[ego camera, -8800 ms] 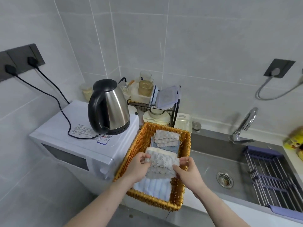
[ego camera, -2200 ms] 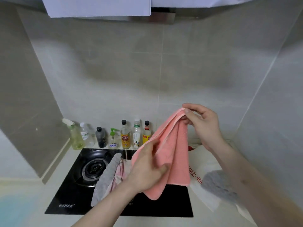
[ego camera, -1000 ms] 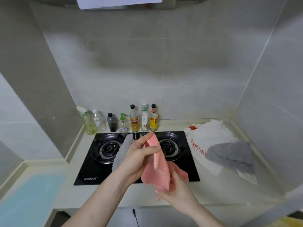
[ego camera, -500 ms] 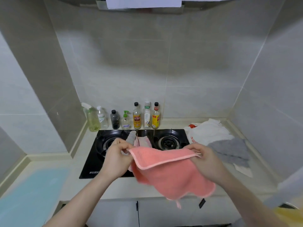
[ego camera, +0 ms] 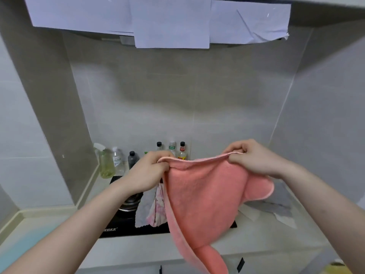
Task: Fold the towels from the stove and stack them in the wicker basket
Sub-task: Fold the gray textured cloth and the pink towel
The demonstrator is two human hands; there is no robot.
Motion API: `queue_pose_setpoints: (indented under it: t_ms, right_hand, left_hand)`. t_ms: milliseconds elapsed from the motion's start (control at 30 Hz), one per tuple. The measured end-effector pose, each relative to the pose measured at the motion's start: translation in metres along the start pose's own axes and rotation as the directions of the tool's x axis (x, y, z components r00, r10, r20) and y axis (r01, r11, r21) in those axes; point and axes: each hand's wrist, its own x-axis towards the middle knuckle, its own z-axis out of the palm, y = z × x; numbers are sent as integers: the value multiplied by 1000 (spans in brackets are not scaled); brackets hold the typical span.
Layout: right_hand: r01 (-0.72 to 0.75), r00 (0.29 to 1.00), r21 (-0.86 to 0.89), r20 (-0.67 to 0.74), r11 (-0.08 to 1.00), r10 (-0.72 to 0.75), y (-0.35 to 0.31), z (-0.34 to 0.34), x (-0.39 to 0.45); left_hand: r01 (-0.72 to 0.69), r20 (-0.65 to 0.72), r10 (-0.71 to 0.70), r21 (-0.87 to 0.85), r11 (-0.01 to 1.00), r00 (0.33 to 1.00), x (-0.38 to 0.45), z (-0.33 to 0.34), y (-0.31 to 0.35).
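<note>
The pink towel [ego camera: 199,196] hangs over the stove [ego camera: 126,224], top hem running left-right btwn both hands, rest drooping down. Left hand [ego camera: 147,173] & right hand [ego camera: 250,157] each pinch a top corner, fingers curled on the hem, equally near. Next fold prob. brings the corners together; basket not in view.

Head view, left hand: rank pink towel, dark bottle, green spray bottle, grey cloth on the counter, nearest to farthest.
From the left hand:
1. Pink towel, pinched in it at the top edge.
2. Dark bottle, just behind, slightly left.
3. Green spray bottle, further left by the wall.
4. Grey cloth, far right on the counter, beyond the right hand.
</note>
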Motion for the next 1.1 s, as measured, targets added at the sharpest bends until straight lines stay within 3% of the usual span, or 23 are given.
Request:
queue_pose_setpoints:
  t_ms: [100, 200, 400, 567, 767, 1100]
  right_hand:
    - [-31, 999, 49, -19, 998, 32, -5, -13, 2]
    - [-19, 1000, 86, -11, 996, 20, -8, -21, 1]
    - [9, 1000, 97, -14, 995, -8, -10, -43, 2]
    - [-11, 1000, 103, 6, 995, 11, -1, -55, 12]
    - [-95, 995, -65, -31, 993, 94, 35, -52, 48]
    - [-69, 985, -309, -169, 949, 16, 107, -43, 147]
  left_hand:
    - [86, 115, -75, -91, 992, 991, 2, -11, 16]
    - [23, 158, -18, -29, 999, 987, 3, -16, 28]
    - [-95, 19, 95, 10, 995, 995, 19, -22, 35]
    - [-115, -50, 115, 7, 993, 992, 52, -24, 21]
    - [-28, -114, 37, 81, 996, 993, 104, -7, -13]
    - [97, -238, -29, 279, 955, 971, 180, 18, -23]
